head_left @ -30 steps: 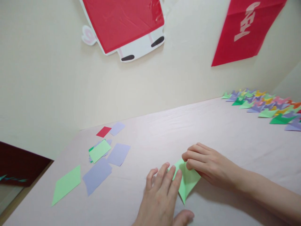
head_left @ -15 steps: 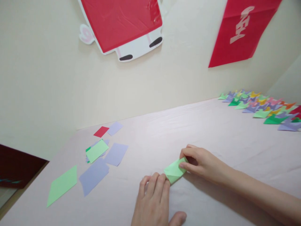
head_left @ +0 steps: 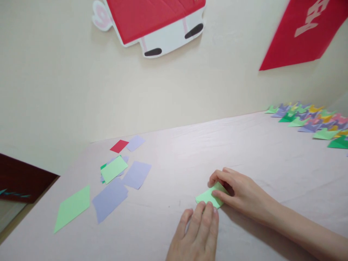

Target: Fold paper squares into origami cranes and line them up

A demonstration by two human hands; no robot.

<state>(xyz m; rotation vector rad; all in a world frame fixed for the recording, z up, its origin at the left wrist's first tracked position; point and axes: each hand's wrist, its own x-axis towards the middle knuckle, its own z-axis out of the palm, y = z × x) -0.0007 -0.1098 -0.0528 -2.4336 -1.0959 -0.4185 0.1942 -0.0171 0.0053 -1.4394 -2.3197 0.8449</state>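
Note:
A light green folded piece of paper (head_left: 208, 195) lies on the white-covered table in front of me. My left hand (head_left: 197, 230) rests flat, its fingers stretched out with the tips on the paper's near edge. From the right, my right hand (head_left: 235, 188) curls around the paper's other end, thumb on top and forefinger bent at the far edge. Part of the paper is hidden beneath the fingers of both hands.
Loose sheets lie to the left: a large light green sheet (head_left: 73, 208), purple sheets (head_left: 110, 199), a small stack topped by a green sheet (head_left: 114, 169) and a red sheet (head_left: 119, 146). Rows of folded paper shapes (head_left: 310, 125) stand at the back right, near the wall (head_left: 174, 94).
My left hand has moved right and up, its fingertips now further along the paper's near edge. The right forefinger has lifted slightly away from the paper. The view has shifted a little.

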